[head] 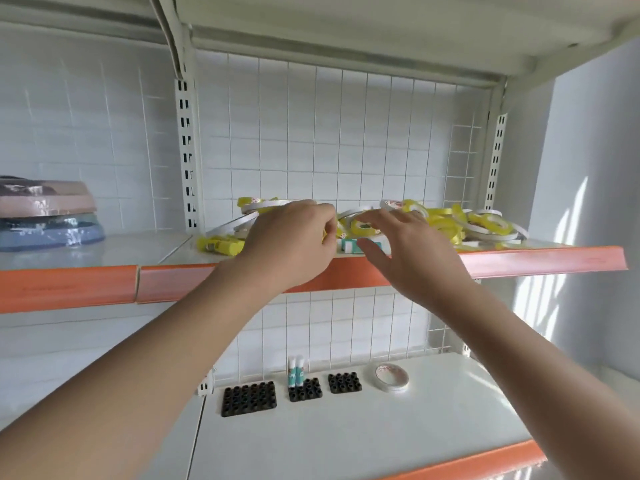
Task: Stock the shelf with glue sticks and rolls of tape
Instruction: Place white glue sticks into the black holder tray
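At frame centre, the left hand (294,237) is curling its fingers, grip hidden, beside the heap of yellow and white tape rolls (450,221) on the orange-edged white shelf (519,263); the right hand (412,251) is spreading open-fingered.

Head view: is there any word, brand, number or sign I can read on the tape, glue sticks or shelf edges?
None can be read.
Tape roll on the lower shelf: red print on its face, too blurred.
Teal glue sticks: label pattern only, too small.
Yellow glue sticks: dark marks, blurred.
Tape pile: red marks, unreadable.
Orange shelf edge: no text visible.
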Motion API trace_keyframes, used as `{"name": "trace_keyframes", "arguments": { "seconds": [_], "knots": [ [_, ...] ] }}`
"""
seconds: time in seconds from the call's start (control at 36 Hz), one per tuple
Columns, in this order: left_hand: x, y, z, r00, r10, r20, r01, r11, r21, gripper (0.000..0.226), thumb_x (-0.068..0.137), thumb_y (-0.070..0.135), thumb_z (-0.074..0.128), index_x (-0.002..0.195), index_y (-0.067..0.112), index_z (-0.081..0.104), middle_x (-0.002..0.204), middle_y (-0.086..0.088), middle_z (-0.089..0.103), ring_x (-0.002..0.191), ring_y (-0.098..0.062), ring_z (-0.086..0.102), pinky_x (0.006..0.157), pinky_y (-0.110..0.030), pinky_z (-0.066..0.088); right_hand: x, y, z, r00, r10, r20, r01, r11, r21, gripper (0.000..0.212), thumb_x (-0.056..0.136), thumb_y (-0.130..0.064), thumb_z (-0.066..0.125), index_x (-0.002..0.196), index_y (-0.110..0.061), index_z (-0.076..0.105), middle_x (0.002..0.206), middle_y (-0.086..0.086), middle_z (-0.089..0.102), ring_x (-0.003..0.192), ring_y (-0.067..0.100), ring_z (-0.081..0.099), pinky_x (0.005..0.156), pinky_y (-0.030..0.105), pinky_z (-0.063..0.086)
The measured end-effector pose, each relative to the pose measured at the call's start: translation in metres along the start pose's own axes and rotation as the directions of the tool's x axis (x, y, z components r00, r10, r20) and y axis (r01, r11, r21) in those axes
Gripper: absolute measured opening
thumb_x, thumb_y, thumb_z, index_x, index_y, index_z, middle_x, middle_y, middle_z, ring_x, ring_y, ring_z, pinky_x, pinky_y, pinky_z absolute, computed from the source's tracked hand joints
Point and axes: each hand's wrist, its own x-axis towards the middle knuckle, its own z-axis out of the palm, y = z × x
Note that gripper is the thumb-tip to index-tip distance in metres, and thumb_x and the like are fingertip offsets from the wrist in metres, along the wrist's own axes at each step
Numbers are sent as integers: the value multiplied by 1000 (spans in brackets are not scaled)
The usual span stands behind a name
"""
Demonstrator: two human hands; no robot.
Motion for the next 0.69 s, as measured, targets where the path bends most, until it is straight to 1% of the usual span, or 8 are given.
{"name": "trace_keyframes", "arguments": {
  "seconds": [0.06, 0.17, 0.22, 0.33, 0.44, 0.56, 0.64, 0.69],
  "knots": [
    [11, 5, 9, 999, 22, 37, -23, 999, 24, 13, 93, 29, 50, 90, 25, 62, 94, 7, 61, 93, -17, 56, 70, -31, 42, 12, 18, 3, 995, 0, 102, 1, 1000, 0, 32, 95, -39, 54, 123, -25, 60, 120, -3, 64, 116, 22, 49, 73, 27, 34],
    [33, 17, 25, 994, 31, 107, -34, 999, 20, 17, 93, 28, 50, 95, 22, 66, 99, 4, 62, 97, -20, 56, 77, -32, 46, 32, 45, 6, 963, -2, 271, -4, 1000, 23, 24, 94, -39, 56, 109, -24, 69, 98, -7, 64, 86, 11, 46, 67, 26, 36],
    [42, 22, 32, 988, 17, 154, -20, 1000, 23, 18, 93, 28, 50, 97, 22, 67, 101, 4, 63, 98, -20, 56, 78, -32, 47, 39, 55, 8, 941, 4, 339, -16, 999, 31, 23, 94, -38, 58, 108, -24, 70, 93, -10, 63, 81, 9, 47, 67, 25, 37],
    [54, 27, 44, 963, -7, 271, -6, 999, 48, 24, 92, 29, 49, 107, 22, 66, 106, 0, 64, 100, -24, 57, 84, -39, 50, 49, 68, 14, 906, -23, 422, -16, 996, 90, 29, 91, -38, 63, 115, -23, 67, 109, -7, 67, 84, 9, 52, 78, 26, 44],
    [60, 29, 52, 902, -27, 432, 12, 999, 36, 27, 95, 32, 45, 111, 23, 65, 103, -5, 63, 93, -24, 58, 77, -34, 50, 55, 75, 18, 900, -79, 428, 14, 988, 154, 27, 94, -33, 60, 117, -21, 68, 103, -4, 65, 80, 10, 50, 72, 22, 37],
    [65, 27, 54, 896, -15, 443, 21, 1000, -8, 21, 93, 30, 49, 99, 20, 67, 85, -3, 57, 87, -23, 55, 74, -33, 48, 59, 77, 21, 912, -90, 401, 29, 987, 156, 26, 100, -22, 50, 119, -19, 67, 96, -4, 61, 85, 13, 49, 64, 19, 33],
    [67, 24, 54, 894, -25, 447, 19, 1000, 18, 20, 93, 32, 51, 81, 19, 61, 79, 2, 45, 89, -20, 43, 72, -30, 38, 62, 78, 25, 904, -87, 419, 48, 994, 102, 28, 101, -20, 46, 121, -17, 66, 119, 5, 62, 101, 20, 58, 83, 25, 43],
    [68, 20, 53, 898, -32, 439, 29, 999, 14, 12, 91, 33, 55, 85, 24, 61, 90, 3, 46, 97, -18, 42, 81, -30, 39, 64, 77, 27, 890, -79, 448, 62, 997, 53, 28, 101, -22, 46, 120, -19, 67, 120, 6, 59, 106, 21, 57, 87, 29, 45]
  ]
}}
